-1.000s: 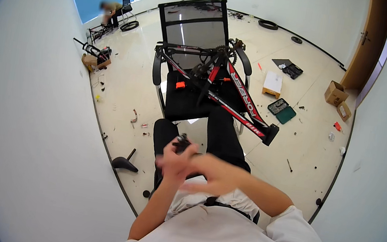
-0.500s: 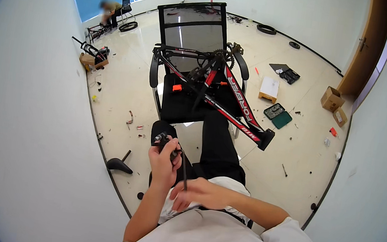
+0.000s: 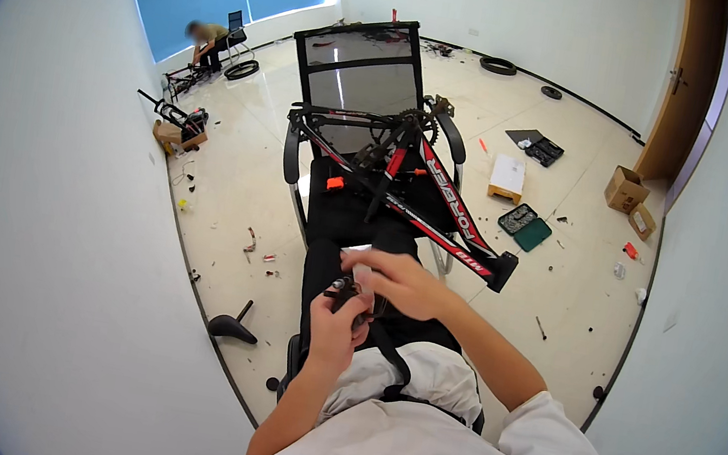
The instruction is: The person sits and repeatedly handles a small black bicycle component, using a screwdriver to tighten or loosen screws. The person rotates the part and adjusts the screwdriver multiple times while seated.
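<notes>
"above my black trousers (image 3: 321, 263), what's in your grasp?"

"a small dark part (image 3: 342, 291) with silvery bits. my left hand (image 3: 334, 331) is closed round it, thumb and fingers wrapped on its lower side, so the metal end pokes out past them."

"heavy?"

"i'd guess not; compact, with a little weight to it. it looks stiff and hard, not something that would squash. if there's grease on it, it could slip, but i can't see any."

"where's the best place to take it?"

"by the thick body, i'd say, as i have it, leaving the silvery end free."

"and the right hand (image 3: 407, 286)?"

"just beyond the left one, back upward, fingers bent and reaching left over the part. they're blurred, with something pale (image 3: 363, 276) just under them; i can't tell whether they're gripping anything."

"how are your arms?"

"left forearm (image 3: 289, 414) rising steeply, the right one (image 3: 496, 351) slanting in from my right, elbow out. a black strip (image 3: 392, 359) runs from near my hands toward my waist; i can't tell if it joins the part."

"and ahead?"

"a bicycle frame (image 3: 458, 199) lying across an office chair (image 3: 325, 80)."
</notes>
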Motion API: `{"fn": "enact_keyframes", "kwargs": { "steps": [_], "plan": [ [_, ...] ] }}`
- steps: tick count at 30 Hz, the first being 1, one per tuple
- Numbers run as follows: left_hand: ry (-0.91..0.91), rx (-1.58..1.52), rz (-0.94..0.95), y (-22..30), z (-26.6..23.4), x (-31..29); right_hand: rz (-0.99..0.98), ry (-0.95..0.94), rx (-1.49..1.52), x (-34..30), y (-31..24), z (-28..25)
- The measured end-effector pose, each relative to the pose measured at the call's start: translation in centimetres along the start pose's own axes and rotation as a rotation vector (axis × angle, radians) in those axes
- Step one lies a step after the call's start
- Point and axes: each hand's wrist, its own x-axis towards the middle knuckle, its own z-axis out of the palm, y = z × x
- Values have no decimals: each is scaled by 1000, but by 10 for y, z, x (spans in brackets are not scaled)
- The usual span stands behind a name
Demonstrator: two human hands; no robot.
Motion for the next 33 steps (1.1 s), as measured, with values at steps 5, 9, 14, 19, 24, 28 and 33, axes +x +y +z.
{"fn": "enact_keyframes", "kwargs": {
  "steps": [5, 9, 14, 19, 24, 28, 33],
  "plan": [
    [39, -58, 83, 15, -11, 5, 17, 9, 397, -36, 44, 61],
    [166, -34, 230, 21, -15, 10, 384, -210, 907, -49, 7, 88],
    [250, 160, 314, -2, -30, 26, 77, -563, 897, -44, -57, 76],
    [-98, -81, 421, -38, -38, 20, -113, -184, 526, -4, -41, 39],
    [-116, -2, 135, -7, -32, 26, -185, 21, 469, -3, -30, 38],
    [-25, 53, 237, 6, -25, 16, -225, 37, 351, 3, -35, 41],
    [-102, 22, 80, 10, -46, 25, -640, 210, -361, 4, -45, 42]
  ]
}}
